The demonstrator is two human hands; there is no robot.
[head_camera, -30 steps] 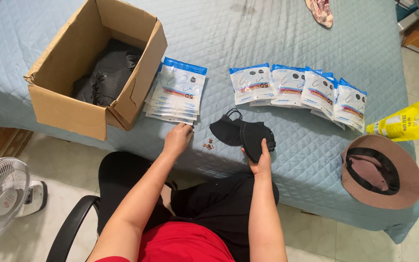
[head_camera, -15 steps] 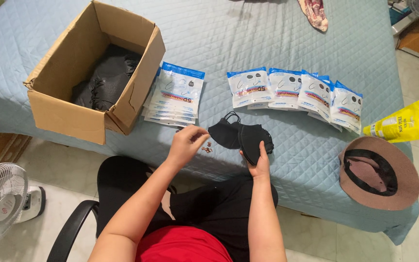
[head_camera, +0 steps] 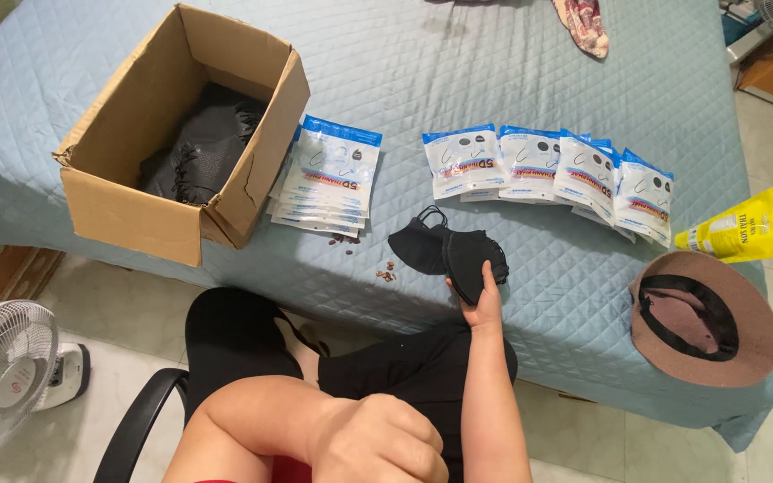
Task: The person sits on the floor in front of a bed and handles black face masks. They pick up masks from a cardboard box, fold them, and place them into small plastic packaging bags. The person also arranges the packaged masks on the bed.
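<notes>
Near edge of blue quilted bed (head_camera: 512,63), centre: my right hand (head_camera: 479,302) pinches small stack of black fabric face masks (head_camera: 458,252), thumb on top, fingers under; stack rests on quilt at edge, handy to lift. My left hand (head_camera: 378,444) pulled back near lap, fingers curled loosely shut, holding nothing I can see. Far left: open brown cardboard box (head_camera: 181,134), more black masks inside. Beside it, pile of blue-white flat pouches (head_camera: 328,174); right, second row of pouches fanned out (head_camera: 552,170), overlapping so each shows.
</notes>
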